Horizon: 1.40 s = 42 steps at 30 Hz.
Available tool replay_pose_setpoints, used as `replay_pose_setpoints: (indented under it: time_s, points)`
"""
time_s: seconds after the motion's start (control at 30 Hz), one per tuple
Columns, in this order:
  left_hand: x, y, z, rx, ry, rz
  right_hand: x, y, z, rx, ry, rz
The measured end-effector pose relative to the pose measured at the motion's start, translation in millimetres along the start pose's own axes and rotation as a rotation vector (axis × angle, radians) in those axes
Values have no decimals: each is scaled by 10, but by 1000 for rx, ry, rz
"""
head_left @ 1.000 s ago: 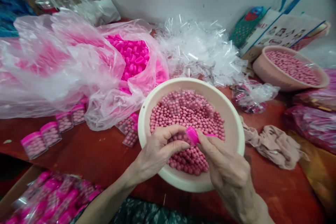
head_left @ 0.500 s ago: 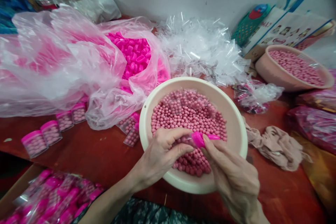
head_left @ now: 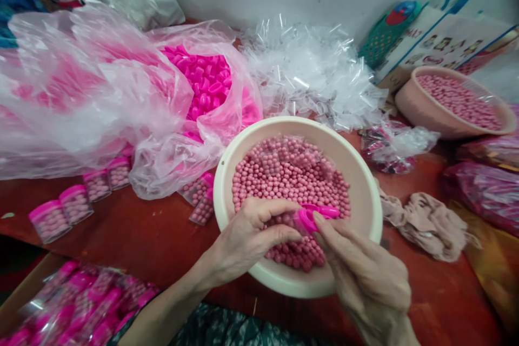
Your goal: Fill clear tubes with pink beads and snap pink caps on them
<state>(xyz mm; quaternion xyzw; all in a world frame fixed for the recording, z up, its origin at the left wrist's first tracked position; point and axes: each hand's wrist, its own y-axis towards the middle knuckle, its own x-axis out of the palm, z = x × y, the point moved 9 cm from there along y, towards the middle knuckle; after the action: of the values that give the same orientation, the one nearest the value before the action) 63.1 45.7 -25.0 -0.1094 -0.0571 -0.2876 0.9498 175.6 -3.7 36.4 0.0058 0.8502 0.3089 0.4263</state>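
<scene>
over the cream bowl [head_left: 367, 194] of pink beads [head_left: 284, 173], the left hand [head_left: 247, 238] is curled shut around a small clear vial [head_left: 288, 220], mostly hidden by the fingers, while the right hand [head_left: 365, 275] pinches a bright pink cap [head_left: 308, 220] against the vial's mouth at the bowl's 6 o'clock. a second pink cap [head_left: 324, 210] seems to lie just beyond it — whether on the beads or in the fingers, the view cannot tell. to seat the cap well, the person would probably do best to keep the vial level so no beads spill, line the cap square with the mouth, then press straight on with the thumb — and stay above the bowl, so any stray bead drops back in. filled capped vials [head_left: 73, 205] lie on the counter [head_left: 133, 227] at 9 o'clock.
</scene>
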Motion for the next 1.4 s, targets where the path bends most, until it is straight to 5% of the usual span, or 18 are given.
replay_pose_setpoints:
  time_s: [0.23,0.5,0.73,0.87,1.1,1.3,1.4]
  points:
    - [-97,-13,-12,8,-66,64,83,72,-101,48,19,143]
    - [-129,22,-7,-17,-183,91,176,252,-14,-6,168,-162]
    - [-129,-1,-58,-17,-55,82,216,78,-163,-133,-49,22]
    - [-143,-13,-73,-30,-11,90,235,71,-196,-66,-76,73]
    - [-118,19,-88,-69,-234,89,218,235,-59,37,194,-47]
    - [-174,11,-91,-39,-200,138,255,137,-216,-93,-56,76]
    - [-180,11,-85,-39,-196,151,284,164,-190,-47,-26,59]
